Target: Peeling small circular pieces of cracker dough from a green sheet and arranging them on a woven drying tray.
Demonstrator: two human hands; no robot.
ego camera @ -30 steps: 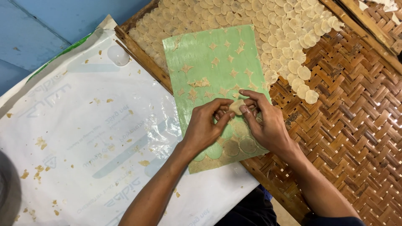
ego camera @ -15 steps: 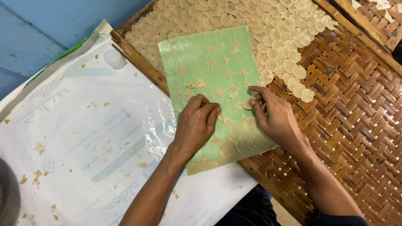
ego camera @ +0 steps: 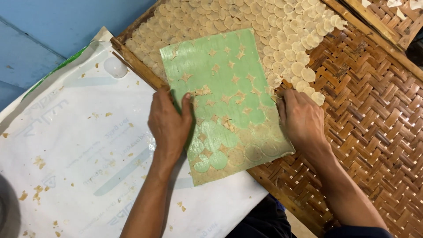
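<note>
On the woven tray (ego camera: 374, 132), pale discs (ego camera: 246, 22) surround a green sheet (ego camera: 224, 79).

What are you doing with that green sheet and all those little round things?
A person holds a green sheet by its two sides, the left hand on one edge and the right hand on the other. The sheet lies on a woven bamboo tray, partly over rows of thin, pale round discs that overlap one another. A few discs and star-shaped scraps stick to the sheet. Beside the tray lies a white plastic sack dotted with crumbs.
</note>
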